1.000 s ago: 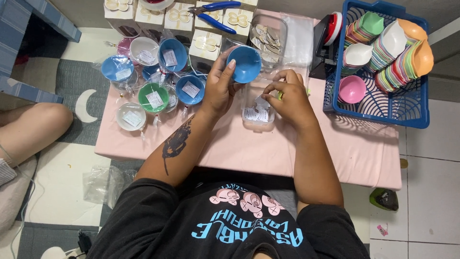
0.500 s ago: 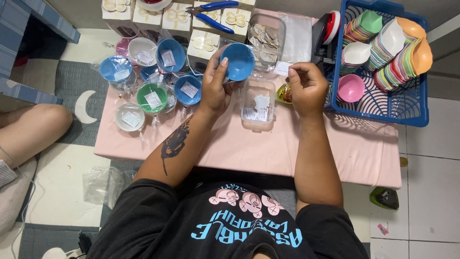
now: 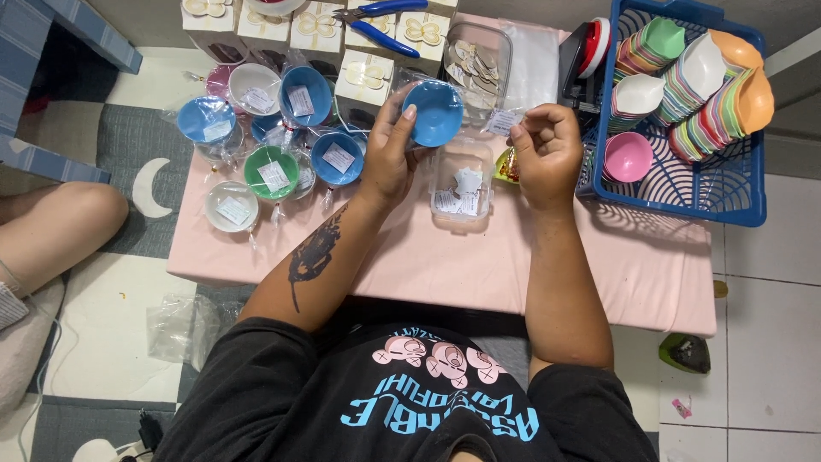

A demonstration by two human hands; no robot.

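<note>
My left hand [image 3: 389, 154] grips a small blue bowl [image 3: 434, 112] by its rim and holds it above the pink table [image 3: 428, 265]. Just right of the bowl, my right hand [image 3: 547, 154] pinches a small white paper label [image 3: 503, 121] between thumb and fingers. Below and between the two hands lies a clear plastic box [image 3: 462, 184] with more white labels inside. A small shiny wrapped item [image 3: 508, 166] rests on the table beside my right hand.
Several bagged bowls with labels [image 3: 274, 171] lie at the left. White gift boxes [image 3: 321, 30] and blue-handled pliers [image 3: 385, 26] are at the back. A blue basket [image 3: 735, 184] of stacked coloured bowls stands at the right. Another person's knee [image 3: 60, 227] is at the far left.
My right hand rose from the clear box with a white label and moved up and right, then slightly toward the blue bowl. The left hand kept holding the bowl, shifting a little.
</note>
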